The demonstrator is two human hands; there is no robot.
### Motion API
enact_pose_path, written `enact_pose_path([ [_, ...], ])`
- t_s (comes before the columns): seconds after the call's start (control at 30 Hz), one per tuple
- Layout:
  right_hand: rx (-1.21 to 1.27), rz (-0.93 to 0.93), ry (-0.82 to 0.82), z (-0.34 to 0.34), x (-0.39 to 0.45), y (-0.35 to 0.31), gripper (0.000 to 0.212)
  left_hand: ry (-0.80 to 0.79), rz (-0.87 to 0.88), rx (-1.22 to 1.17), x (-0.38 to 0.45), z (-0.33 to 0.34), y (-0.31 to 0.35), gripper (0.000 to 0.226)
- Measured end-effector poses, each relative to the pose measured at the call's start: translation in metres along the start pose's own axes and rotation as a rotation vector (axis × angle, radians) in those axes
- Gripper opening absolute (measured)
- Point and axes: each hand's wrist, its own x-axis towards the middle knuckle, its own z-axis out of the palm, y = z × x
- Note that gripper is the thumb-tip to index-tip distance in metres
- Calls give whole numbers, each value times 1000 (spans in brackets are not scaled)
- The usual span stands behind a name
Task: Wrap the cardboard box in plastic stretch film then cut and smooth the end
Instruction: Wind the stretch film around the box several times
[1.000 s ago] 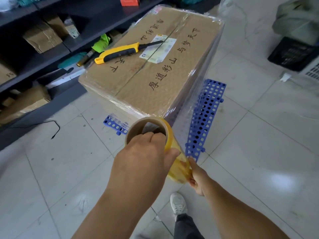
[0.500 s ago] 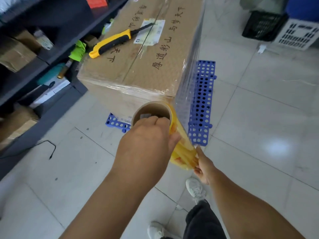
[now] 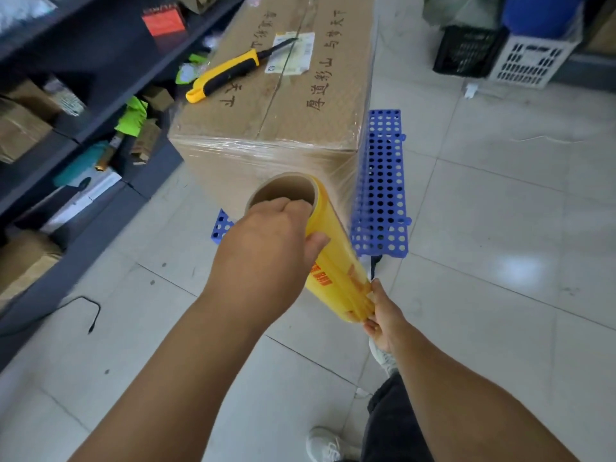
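A large cardboard box (image 3: pixel 286 95) stands on a blue perforated pallet (image 3: pixel 380 195), its sides covered in clear stretch film. A yellow-tinted stretch film roll (image 3: pixel 336 261) on a cardboard core is held upright-tilted just in front of the box's near face. My left hand (image 3: pixel 266 248) grips the roll's top end, fingers hooked into the core. My right hand (image 3: pixel 383 315) holds the roll's lower end. Film runs taut from the roll to the box's near right corner. A yellow-handled knife (image 3: pixel 226 75) lies on the box top.
Dark shelving (image 3: pixel 83 105) with boxes and clutter runs along the left. A black crate (image 3: pixel 466 51) and a white basket (image 3: pixel 533 61) stand at the far right. A black cable (image 3: pixel 90 311) lies on the tiled floor. My shoes and trouser leg show below.
I have walked around the box's near right corner towards its near face; the roll has come along with both hands, laying film across that corner.
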Motion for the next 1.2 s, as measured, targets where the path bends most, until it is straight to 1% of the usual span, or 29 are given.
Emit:
enact_pose_path([
  [0.2,27,-14,34,22,-15,20,67,-26,37,-1,-7,-8,-31,29],
  [0.33,50,-14,9,40,-16,36,68,-19,68,-1,-8,-12,-52,27],
  [0.53,122,-6,14,62,-12,53,68,-53,106,-50,-3,-11,-83,29],
  [0.67,188,-27,48,84,-7,60,64,-89,174,-71,5,-10,-109,30],
  [0.8,281,-29,70,114,2,71,66,-92,260,-107,18,-11,-138,29],
  [1.0,404,-44,108,156,-4,81,62,-147,377,-133,36,-18,-175,28],
  [1.2,466,-18,175,186,-11,96,64,-179,442,-149,52,-27,-206,32],
])
